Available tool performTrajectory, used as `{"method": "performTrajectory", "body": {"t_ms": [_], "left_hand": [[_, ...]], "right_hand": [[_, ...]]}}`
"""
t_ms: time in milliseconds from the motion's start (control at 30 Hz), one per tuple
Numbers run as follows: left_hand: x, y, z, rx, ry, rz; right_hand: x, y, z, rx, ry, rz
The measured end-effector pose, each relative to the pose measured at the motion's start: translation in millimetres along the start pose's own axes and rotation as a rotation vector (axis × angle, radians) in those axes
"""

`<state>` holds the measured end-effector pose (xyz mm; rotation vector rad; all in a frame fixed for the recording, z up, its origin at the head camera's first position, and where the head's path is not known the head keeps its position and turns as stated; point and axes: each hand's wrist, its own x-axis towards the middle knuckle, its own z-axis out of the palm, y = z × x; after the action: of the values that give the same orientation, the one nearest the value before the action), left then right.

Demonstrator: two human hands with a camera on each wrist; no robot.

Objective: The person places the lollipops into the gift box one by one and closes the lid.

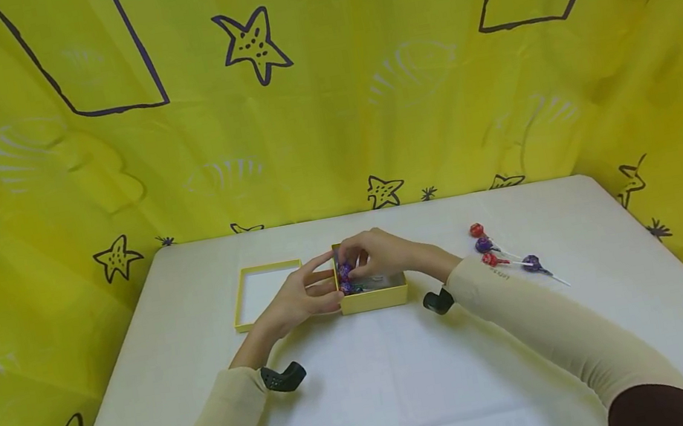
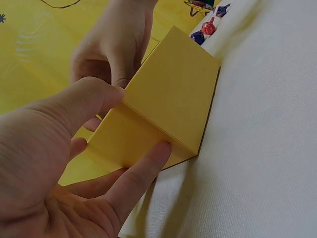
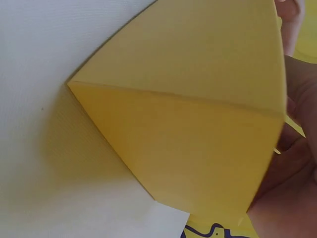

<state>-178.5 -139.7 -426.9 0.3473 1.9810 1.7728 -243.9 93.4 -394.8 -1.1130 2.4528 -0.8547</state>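
Observation:
A yellow box (image 1: 374, 301) without its lid stands mid-table. My left hand (image 1: 301, 296) rests against its left side, fingers fairly straight; in the left wrist view the thumb touches the rim corner and a fingertip presses the yellow wall (image 2: 171, 94). My right hand (image 1: 378, 252) reaches into the box from above, its fingers curled at a purple-wrapped lollipop (image 1: 344, 271) by the left wall. Other wrapped lollipops partly show in the box below the fingers. In the right wrist view the box wall (image 3: 183, 148) hides the fingertips.
A yellow-rimmed lid (image 1: 237, 309) with a white inside lies left of the box. On the right side of the white table (image 1: 371, 389) lie several lollipops, including a red one (image 1: 476, 229) and a purple one (image 1: 531, 262). Yellow patterned curtain (image 1: 324, 110) surrounds the table.

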Motion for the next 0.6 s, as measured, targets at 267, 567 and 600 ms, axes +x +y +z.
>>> {"method": "performTrajectory", "body": {"t_ms": [267,567,600], "left_hand": [[-1.7,1.9,1.4,-0.020,-0.009,0.019],[-1.8,2.1,0.8,-0.006,-0.016,0.028],[-1.5,2.0,0.6,0.001,-0.015,0.028]], "right_hand": [[0.4,-0.3,3.9,-0.002,-0.007,-0.011],[0.4,-2.1,5.9,0.016,-0.011,-0.023],[0.3,-2.4,6.1,0.015,-0.011,-0.024]]}}
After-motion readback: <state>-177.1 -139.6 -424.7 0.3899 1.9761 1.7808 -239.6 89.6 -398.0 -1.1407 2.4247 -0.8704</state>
